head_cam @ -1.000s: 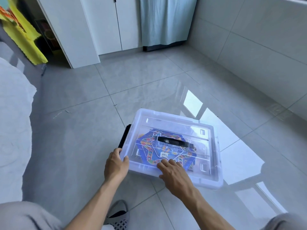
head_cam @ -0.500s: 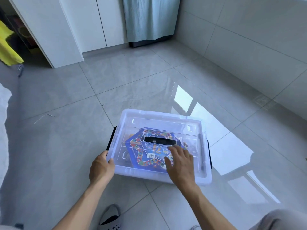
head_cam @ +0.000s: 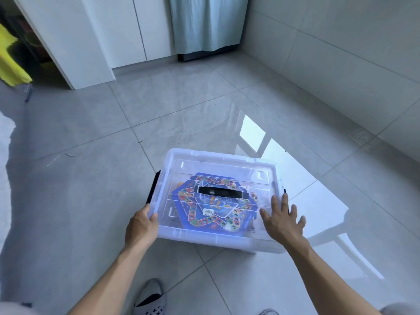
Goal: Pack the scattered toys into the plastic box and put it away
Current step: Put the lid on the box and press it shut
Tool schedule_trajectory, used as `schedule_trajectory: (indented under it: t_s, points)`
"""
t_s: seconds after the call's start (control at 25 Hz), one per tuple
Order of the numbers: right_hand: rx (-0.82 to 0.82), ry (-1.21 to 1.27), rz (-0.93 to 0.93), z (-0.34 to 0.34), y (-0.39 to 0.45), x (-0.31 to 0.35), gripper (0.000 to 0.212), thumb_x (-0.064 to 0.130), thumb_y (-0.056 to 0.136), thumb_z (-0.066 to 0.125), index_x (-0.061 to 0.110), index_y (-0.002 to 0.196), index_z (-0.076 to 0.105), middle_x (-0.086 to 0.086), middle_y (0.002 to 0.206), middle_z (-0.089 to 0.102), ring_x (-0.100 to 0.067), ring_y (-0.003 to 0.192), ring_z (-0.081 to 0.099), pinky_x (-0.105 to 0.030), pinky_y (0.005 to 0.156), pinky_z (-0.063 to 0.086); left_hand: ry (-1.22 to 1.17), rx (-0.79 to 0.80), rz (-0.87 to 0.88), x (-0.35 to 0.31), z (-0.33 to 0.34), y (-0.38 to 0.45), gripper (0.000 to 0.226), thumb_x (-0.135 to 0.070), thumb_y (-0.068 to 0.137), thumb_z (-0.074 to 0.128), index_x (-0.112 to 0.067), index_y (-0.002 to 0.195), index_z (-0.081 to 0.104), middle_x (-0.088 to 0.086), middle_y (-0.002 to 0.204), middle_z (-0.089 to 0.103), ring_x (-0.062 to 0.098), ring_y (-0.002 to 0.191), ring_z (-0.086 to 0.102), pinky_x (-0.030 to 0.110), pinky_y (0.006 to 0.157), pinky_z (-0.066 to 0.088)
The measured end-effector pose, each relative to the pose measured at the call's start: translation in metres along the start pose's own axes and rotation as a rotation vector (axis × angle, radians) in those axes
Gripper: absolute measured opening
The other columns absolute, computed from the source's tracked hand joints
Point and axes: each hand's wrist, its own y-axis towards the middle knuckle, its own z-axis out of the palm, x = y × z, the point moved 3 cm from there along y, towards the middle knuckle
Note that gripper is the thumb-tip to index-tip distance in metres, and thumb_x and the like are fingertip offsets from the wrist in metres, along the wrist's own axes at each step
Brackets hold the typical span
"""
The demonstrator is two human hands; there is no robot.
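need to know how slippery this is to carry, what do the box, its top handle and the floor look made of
Storage box: seemingly translucent, smooth plastic; the colourful game board shows through the lid.
Top handle: black, opaque, probably harder plastic with a slight sheen.
Floor: grey glazed tiles, apparently ceramic or stone; grout lines and mirror-like window reflections suggest a polished surface.

Grey tiled floor [head_cam: 95,201] with bright window reflections, white cabinet doors [head_cam: 127,30] at the back, pale blue curtain [head_cam: 204,23] beside them, yellow cloth [head_cam: 11,60] far left, grey slipper [head_cam: 150,298] near the bottom edge.
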Motion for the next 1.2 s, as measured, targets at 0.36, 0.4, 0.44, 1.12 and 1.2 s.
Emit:
schedule_trajectory:
  t_s: [0.36, 0.4, 0.44, 1.12, 1.2]
  points:
    - [0.165, -0.103, -0.364, 0.030, -0.040, 0.079, 0.081, 0.077, 0.085, 0.035, 0.045, 0.153, 0.003, 0.011, 0.164, -0.009, -0.032, 0.150, -0.013, -0.055, 0.118, 0.001, -0.430, 0.036, -0.262, -0.003, -0.015, 0.015, 0.044, -0.045, 0.077, 0.071, -0.016, 0.108, 0.060, 0.001, 0.097, 0.057, 0.024, 0.090, 0.056, 0.029, 0.075, 0.041]
    - [0.185, -0.094, -0.361, 0.026, -0.036, 0.077, 0.083, 0.077, 0.083, 0.038, 0.046, 0.152, 0.003, 0.011, 0.164, -0.010, -0.032, 0.150, -0.014, -0.056, 0.118, 0.001, -0.490, 0.069, -0.279, -0.005, -0.014, 0.018, 0.060, -0.043, 0.078, 0.074, -0.014, 0.126, 0.051, 0.002, 0.110, 0.055, 0.023, 0.099, 0.055, 0.030, 0.082, 0.041]
    - [0.198, -0.086, -0.359, 0.023, -0.033, 0.076, 0.085, 0.078, 0.082, 0.040, 0.046, 0.152, 0.004, 0.011, 0.164, -0.010, -0.031, 0.150, -0.015, -0.056, 0.118, 0.000, -0.546, 0.099, -0.289, -0.007, -0.011, 0.023, 0.075, -0.041, 0.078, 0.076, -0.012, 0.138, 0.041, 0.005, 0.119, 0.054, 0.024, 0.107, 0.054, 0.032, 0.088, 0.041]
    - [0.199, -0.061, -0.357, 0.016, -0.018, 0.084, 0.089, 0.076, 0.080, 0.048, 0.046, 0.152, 0.006, 0.009, 0.165, -0.008, -0.032, 0.149, -0.015, -0.059, 0.117, -0.001, 0.195, -0.189, 0.047, -0.042, -0.006, 0.034, 0.021, -0.027, 0.089, 0.057, -0.006, 0.086, 0.061, 0.012, 0.108, 0.056, 0.034, 0.095, 0.057, 0.041, 0.080, 0.048]
    - [0.205, -0.060, -0.354, 0.012, -0.019, 0.084, 0.088, 0.075, 0.081, 0.049, 0.045, 0.152, 0.008, 0.009, 0.165, -0.007, -0.031, 0.150, -0.015, -0.058, 0.117, -0.001, 0.403, -0.252, 0.182, -0.051, 0.004, 0.022, 0.032, -0.020, 0.086, 0.059, -0.008, 0.116, 0.058, 0.012, 0.123, 0.051, 0.034, 0.111, 0.050, 0.045, 0.092, 0.039]
